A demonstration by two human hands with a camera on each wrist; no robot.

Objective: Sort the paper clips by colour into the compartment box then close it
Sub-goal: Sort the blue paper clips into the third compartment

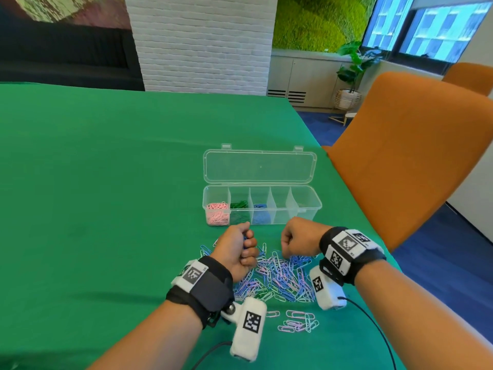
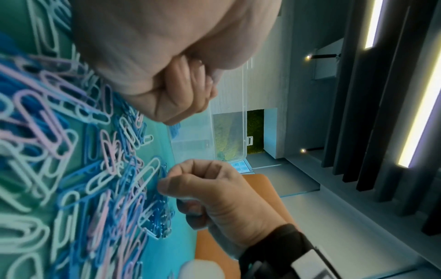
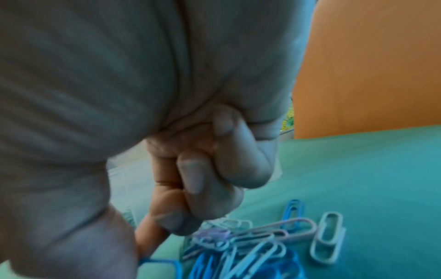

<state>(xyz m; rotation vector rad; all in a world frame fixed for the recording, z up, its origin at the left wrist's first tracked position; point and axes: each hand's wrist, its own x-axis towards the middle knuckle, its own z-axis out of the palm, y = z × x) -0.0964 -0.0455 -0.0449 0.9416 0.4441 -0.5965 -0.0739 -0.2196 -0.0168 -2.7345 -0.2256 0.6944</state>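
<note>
A loose heap of thin wire paper clips [image 1: 280, 276], blue, pink, white and a few green, lies on the green cloth table [image 1: 106, 182], with the clear plastic compartment box [image 1: 262, 206] at its twelve o'clock, hinged lid lying open. The left hand [image 1: 237, 249] is fisted round blue clips. The right hand [image 1: 298, 241], at three o'clock of the left, pinches a blue clip [image 3: 160, 262] at the heap's edge.

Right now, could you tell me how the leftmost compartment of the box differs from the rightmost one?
The leftmost compartment of the compartment box holds a heap of pink paper clips; the rightmost compartment shows no coloured clips. The leftmost adjoins the compartment of green clips; the rightmost adjoins another that looks unfilled. Both are clear plastic and uncovered, with the lid folded back.
</note>
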